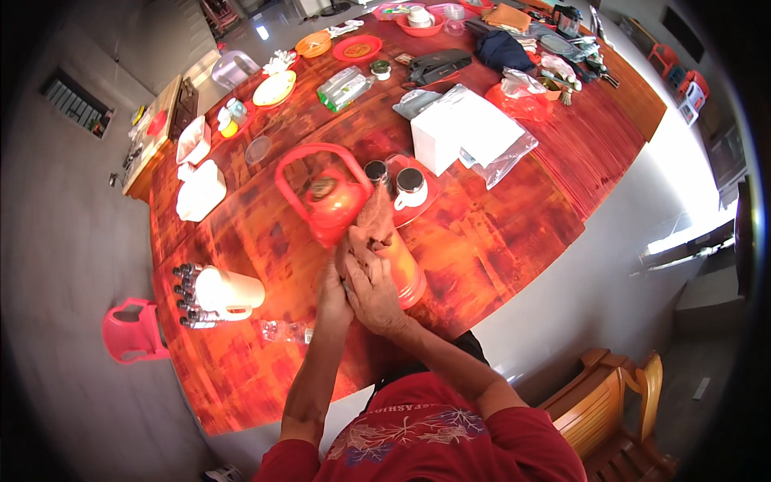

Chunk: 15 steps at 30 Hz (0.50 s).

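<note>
Near the middle of the table, both my hands are closed together on a brown cloth. My left hand is partly covered by my right hand, so its fingertips are hidden. The cloth bunches up past my fingers. An orange cylindrical container shows just right of my right hand, partly hidden by it and the cloth. Just beyond my hands is an orange kettle with a thick red loop handle and a dark knob on top. Beside the cloth, a red tray carries a dark-topped white mug and another dark-topped cup.
To the left are a cream pitcher, several black-necked bottles and a clear plastic piece. A white box stands beyond the tray. Bags, dishes and a green-and-clear package crowd the far side. A wooden chair is right of me.
</note>
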Motion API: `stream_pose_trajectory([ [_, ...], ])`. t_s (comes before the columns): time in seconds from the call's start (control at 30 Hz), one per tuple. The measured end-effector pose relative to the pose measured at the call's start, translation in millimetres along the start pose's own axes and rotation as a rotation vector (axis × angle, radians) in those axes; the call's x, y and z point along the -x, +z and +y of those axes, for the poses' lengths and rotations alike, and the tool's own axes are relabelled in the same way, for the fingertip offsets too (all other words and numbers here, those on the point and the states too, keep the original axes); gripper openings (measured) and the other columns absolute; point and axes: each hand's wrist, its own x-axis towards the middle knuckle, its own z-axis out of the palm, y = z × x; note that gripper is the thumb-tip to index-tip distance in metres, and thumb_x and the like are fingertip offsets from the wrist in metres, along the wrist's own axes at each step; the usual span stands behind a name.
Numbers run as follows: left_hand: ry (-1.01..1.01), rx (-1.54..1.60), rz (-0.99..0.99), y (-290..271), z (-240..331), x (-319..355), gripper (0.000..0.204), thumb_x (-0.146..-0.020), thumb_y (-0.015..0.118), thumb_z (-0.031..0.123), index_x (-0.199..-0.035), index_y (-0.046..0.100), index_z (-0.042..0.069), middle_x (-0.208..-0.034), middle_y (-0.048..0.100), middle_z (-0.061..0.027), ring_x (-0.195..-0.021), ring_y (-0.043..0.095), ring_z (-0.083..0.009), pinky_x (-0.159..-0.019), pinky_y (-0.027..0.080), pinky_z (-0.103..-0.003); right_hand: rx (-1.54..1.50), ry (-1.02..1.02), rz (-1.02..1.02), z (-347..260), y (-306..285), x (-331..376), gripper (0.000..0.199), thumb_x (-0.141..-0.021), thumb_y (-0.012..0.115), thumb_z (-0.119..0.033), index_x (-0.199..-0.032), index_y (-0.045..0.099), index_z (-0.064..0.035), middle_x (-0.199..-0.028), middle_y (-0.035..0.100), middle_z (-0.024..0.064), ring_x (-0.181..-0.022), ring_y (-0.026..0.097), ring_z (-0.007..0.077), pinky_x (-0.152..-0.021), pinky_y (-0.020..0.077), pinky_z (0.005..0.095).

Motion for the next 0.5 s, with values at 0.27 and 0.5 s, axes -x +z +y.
stream_pose_trajectory([
  [0.27, 0.132, -0.041, -0.122, 19, 53, 7, 0.029, -0.093, 0.049, 0.038, -0.086, 0.046, 0.01, -0.073, 0.044, 0.0011, -0.067, 0.043, -0.0125, -0.069, 0.04, -0.03, 0.337, 0.199, -0.085, 74, -3, 77, 0.038, -0.08, 0.059, -0.006, -0.116, 0.05, 0.0018, -0.102, 0.048, 0.0194, -0.089, 0.047, 0.0377, -0.079, 0.0412, 0.0466],
  [0.5, 0.18, -0.041, -0.048, 36, 53, 12, 0.028, -0.092, 0.052, 0.036, -0.084, 0.048, 0.01, -0.066, 0.044, 0.002, -0.058, 0.042, -0.0114, -0.061, 0.041, -0.028, -0.035, 0.156, 0.098, 8, -11, -23, 0.041, -0.081, 0.057, -0.008, -0.121, 0.05, -0.005, -0.117, 0.049, 0.0165, -0.109, 0.046, 0.0321, -0.087, 0.0405, 0.0395],
])
